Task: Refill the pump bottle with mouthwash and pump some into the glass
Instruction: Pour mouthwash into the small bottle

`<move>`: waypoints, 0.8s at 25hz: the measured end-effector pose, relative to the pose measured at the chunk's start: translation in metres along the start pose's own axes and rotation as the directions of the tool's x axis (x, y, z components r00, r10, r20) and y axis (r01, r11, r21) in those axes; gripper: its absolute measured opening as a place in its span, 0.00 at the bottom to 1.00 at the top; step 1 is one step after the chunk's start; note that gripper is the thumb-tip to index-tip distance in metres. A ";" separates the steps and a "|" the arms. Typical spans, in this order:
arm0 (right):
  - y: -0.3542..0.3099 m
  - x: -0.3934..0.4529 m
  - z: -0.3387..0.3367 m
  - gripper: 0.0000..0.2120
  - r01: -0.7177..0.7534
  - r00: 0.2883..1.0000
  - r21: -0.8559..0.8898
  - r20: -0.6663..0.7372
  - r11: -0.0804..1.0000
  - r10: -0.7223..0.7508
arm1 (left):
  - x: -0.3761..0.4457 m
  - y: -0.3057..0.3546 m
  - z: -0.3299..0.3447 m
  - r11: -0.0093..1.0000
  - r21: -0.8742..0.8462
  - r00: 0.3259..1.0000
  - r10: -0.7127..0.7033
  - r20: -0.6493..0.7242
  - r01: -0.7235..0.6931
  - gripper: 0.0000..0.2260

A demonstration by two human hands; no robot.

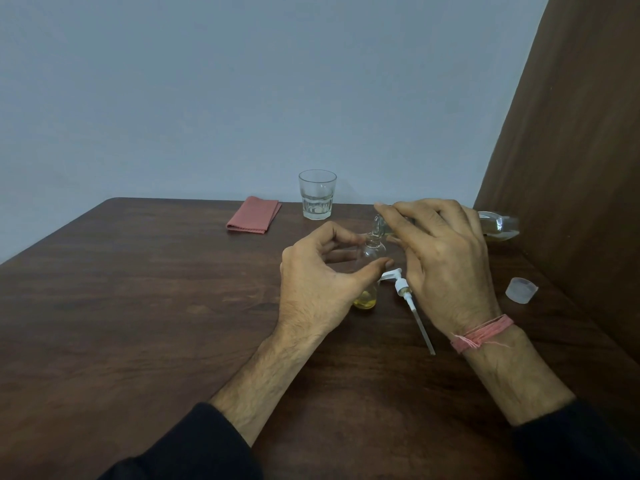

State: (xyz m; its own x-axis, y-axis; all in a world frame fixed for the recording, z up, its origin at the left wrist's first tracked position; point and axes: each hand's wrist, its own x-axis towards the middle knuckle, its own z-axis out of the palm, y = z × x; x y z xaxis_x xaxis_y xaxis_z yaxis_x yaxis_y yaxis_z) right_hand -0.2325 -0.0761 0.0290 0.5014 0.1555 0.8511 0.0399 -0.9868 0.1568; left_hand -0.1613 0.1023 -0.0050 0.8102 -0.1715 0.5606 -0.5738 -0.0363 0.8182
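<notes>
Steadying the small clear glass pump bottle [370, 268] at table centre, the left hand [313, 282] is curled round its slippery, fragile, tip-prone body, while the right hand [446, 261] grips the tilted clear mouthwash bottle [498, 225] from 3 o'clock.

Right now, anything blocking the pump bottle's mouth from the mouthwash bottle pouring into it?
Nothing visible. The pump bottle is open; its pump head lies on the table beside it. The mouthwash bottle is tipped with its neck at the mouth.
</notes>
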 end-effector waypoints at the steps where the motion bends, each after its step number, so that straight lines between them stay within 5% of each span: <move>1: 0.000 0.000 0.000 0.32 0.000 1.000 0.000 -0.001 1.000 0.000 | 0.000 0.000 0.000 1.000 0.001 1.000 0.001 0.000 -0.001 0.19; 20: 0.002 0.000 0.002 0.33 -0.003 1.000 0.000 0.005 1.000 0.003 | -0.001 0.001 0.001 1.000 0.015 1.000 0.006 -0.002 -0.006 0.19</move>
State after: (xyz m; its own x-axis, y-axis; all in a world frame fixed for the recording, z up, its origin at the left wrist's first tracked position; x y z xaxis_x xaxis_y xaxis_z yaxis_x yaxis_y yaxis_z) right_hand -0.2310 -0.0781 0.0281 0.5057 0.1525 0.8491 0.0386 -0.9873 0.1543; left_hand -0.1628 0.1018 -0.0046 0.8071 -0.1695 0.5655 -0.5801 -0.0500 0.8130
